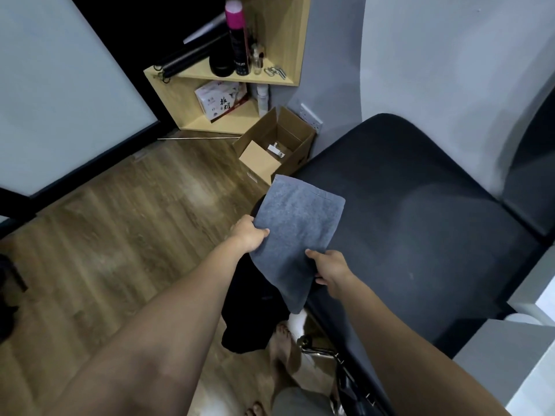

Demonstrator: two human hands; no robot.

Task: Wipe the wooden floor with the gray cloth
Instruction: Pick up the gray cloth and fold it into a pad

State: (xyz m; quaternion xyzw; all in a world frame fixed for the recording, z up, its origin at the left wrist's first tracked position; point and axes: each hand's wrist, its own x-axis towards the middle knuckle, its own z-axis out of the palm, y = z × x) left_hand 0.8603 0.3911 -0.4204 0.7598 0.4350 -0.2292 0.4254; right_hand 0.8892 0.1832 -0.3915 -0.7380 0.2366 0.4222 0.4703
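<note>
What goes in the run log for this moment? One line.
hands: left and right hold gray cloth | cloth: off wooden floor | wiping: not begun

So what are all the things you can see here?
gray cloth: one, gray, held up above the floor by both hands
wooden floor: one, brown, left and centre
cardboard box: one, brown, open, on the floor by the wall
corner shelf: one, light wood, far corner
spray can: one, black with pink cap, upper shelf
black pad: one, dark, right
bare feet: two, bottom centre
left hand: one, grips cloth's left edge
right hand: one, grips cloth's lower right edge
</note>
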